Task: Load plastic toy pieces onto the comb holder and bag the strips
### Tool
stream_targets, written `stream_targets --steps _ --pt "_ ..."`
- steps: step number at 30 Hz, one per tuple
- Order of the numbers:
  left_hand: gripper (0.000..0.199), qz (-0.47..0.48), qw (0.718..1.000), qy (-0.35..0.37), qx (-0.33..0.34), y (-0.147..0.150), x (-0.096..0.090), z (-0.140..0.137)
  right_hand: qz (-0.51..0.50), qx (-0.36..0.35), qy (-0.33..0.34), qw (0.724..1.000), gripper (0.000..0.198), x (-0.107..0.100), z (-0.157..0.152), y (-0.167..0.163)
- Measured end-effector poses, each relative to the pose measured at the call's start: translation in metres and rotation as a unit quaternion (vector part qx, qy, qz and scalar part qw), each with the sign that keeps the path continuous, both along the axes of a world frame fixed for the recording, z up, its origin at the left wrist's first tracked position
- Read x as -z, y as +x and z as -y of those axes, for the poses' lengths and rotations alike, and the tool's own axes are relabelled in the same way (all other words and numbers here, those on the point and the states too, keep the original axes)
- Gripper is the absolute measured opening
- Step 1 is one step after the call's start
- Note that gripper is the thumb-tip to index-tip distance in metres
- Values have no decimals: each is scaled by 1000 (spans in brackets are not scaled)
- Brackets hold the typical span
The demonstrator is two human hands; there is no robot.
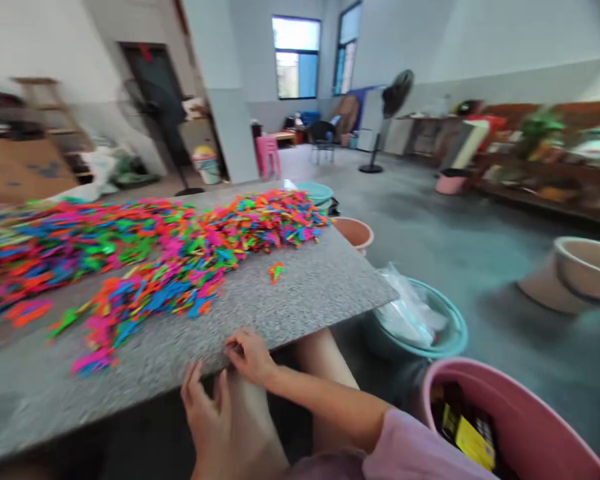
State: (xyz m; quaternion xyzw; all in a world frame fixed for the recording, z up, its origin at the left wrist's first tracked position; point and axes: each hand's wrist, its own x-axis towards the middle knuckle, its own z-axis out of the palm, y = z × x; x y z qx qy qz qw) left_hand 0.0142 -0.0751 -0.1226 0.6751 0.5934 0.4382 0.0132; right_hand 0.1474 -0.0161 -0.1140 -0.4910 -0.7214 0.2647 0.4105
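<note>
My left hand [206,407] is at the front edge of the grey speckled table [300,293], its thumb and fingers apart, and nothing shows between them. Just to the right, my right hand [253,357] rests at the same edge with fingers curled and thumb drawn in; whatever the fingertips may hold is hidden. Beyond both hands spreads a long heap of small, flat, brightly coloured plastic pieces [165,287] in pink, orange, green, blue and yellow. A small orange-and-green cluster [276,271] lies apart from the heap. Blur hides the pieces' exact shape.
Right of the table stand a teal tub [455,320] with clear plastic bags [413,313], a pink bucket [525,400] with dark and yellow packets, and an orange basin [355,232]. A beige tub [590,267] is farther right. Standing fans [397,93] and a pink stool [269,155] are behind.
</note>
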Motion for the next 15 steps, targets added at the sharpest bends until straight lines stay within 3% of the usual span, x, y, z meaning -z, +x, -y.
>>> stream_targets --steps 3,5,7,8,10,11,12,13,15 --pt "57 -30 988 -36 144 65 -6 -57 -93 112 67 987 24 8 51 60" --pt "58 -80 973 -56 209 100 -10 -77 -84 229 101 964 19 19 93 128" --pt "60 -146 959 -76 231 125 -10 -87 -39 368 59 927 17 34 139 211" --pt "61 -181 954 -83 226 134 -9 -90 -14 460 11 888 19 42 164 254" --pt "62 -239 944 -89 211 145 -6 -91 59 647 -133 748 30 62 214 328" --pt "63 -255 941 -89 205 147 -6 -90 114 685 -239 679 35 73 236 356" --pt "63 -262 939 -87 204 148 -6 -90 168 653 -353 648 38 84 254 376" --pt "64 -265 939 -86 204 149 -7 -89 174 632 -388 648 35 95 267 389" --pt "64 -264 939 -86 202 149 -9 -88 190 545 -444 685 33 117 278 394"
